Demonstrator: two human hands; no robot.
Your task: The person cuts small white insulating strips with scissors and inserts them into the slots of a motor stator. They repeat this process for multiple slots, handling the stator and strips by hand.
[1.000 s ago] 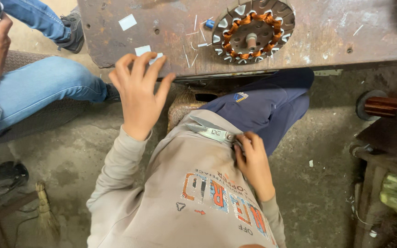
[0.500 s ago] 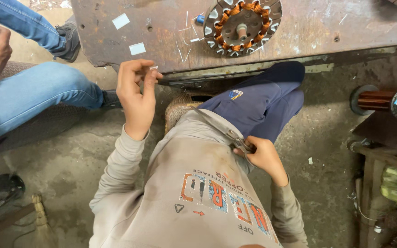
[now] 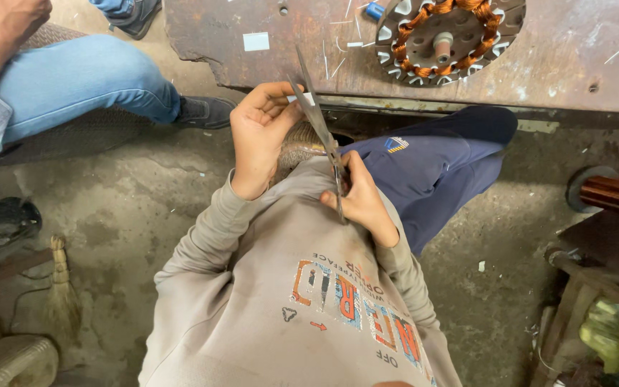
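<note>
the right hand (image 3: 363, 201) is gripping the handles of a pair of scissors (image 3: 320, 125), fingers closed round them low against the grey sweatshirt (image 3: 288, 287), and the blades are pointing up and away from that grip, slightly parted near the tips. just beyond the blades, the left hand (image 3: 261, 136) is pinching a small white slip of paper (image 3: 299, 98) between thumb and fingertips, closed on it, with the slip sitting right at the blades. past both hands, a rusty metal table (image 3: 574, 64) is stretching across the top, its surface scratched and dotted with thin wire offcuts and another white paper piece (image 3: 256, 41). on it, up and to the right of the scissors, a round motor part wound with copper wire (image 3: 447, 32) is lying flat. below the table edge, a dark blue trouser leg (image 3: 438, 165) is bending over a stained, cracked concrete floor (image 3: 130, 208). to the left of the grip, another person's leg in blue jeans (image 3: 73, 79) and a dark shoe (image 3: 205, 111) are resting on that floor. a small broom (image 3: 62, 294) is lying at the far left, and a copper wire spool (image 3: 607, 193) is sitting at the far right.
</note>
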